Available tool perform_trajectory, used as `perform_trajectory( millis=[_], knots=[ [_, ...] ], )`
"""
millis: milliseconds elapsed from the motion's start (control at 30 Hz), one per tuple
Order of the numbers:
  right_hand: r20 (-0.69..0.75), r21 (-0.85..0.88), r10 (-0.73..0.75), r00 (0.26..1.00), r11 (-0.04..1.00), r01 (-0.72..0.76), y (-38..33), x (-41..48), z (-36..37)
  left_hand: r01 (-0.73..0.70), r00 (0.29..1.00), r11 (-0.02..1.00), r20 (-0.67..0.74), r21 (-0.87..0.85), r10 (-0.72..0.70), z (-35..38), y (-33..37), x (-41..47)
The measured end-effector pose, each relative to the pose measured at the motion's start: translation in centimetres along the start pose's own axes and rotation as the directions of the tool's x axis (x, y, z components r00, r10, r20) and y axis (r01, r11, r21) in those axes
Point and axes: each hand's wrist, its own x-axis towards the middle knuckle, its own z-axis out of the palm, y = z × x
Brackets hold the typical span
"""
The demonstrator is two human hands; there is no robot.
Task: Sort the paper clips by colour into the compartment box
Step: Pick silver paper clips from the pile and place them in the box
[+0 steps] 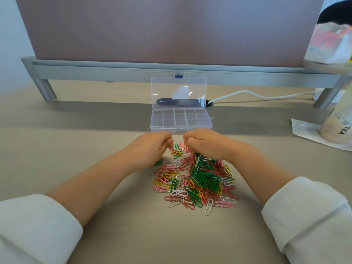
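A heap of paper clips [198,180] in green, red, pink, yellow and white lies on the beige desk in front of me. Behind it stands the clear compartment box [181,128], its lid [178,92] raised upright; its compartments look empty. My left hand [152,147] and my right hand [203,144] hover side by side over the far edge of the heap, fingers curled down toward the clips. The fingertips are hidden, so whether either hand holds a clip is unclear.
A grey metal riser [133,71] carrying a large panel spans the back of the desk. A white cable [247,93] runs to a grommet behind the box. A drink cup [337,126] on white paper stands at the right edge.
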Motion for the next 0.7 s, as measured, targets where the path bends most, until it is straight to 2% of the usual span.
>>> perform_trajectory(
  millis=[100, 267, 433, 533, 600, 700],
  knots=[
    [-0.019, -0.056, -0.032, 0.999, 0.998, 0.031, 0.5, 0.1, 0.1, -0.007, 1.0, 1.0, -0.01, -0.015, 0.006, -0.1, 0.1, -0.2],
    [-0.008, -0.116, -0.042, 0.999, 0.992, 0.041, 0.7, -0.1, 0.0, -0.037, 0.999, 0.996, 0.001, 0.076, 0.037, -0.2, 0.4, -0.4],
    [-0.004, -0.135, -0.015, 1.0, 0.991, 0.014, 0.7, -0.2, -0.2, -0.011, 0.998, 0.995, 0.062, 0.1, 0.005, -0.4, 0.2, -0.3],
    [-0.023, -0.086, -0.074, 0.997, 0.994, 0.071, 0.1, -0.1, 0.2, 0.004, 0.997, 0.993, 0.082, 0.121, -0.014, -0.9, 0.0, -0.3],
    [-0.007, -0.054, -0.111, 0.994, 0.992, 0.11, -0.3, -0.1, 0.4, 0.013, 0.997, 0.99, 0.075, 0.137, -0.023, -1.0, 0.0, -0.3],
    [0.013, -0.094, -0.101, 0.995, 0.99, 0.102, -0.4, -0.1, 0.6, 0.012, 0.999, 0.99, 0.042, 0.142, -0.018, -0.8, 0.1, -0.3]
  ],
)
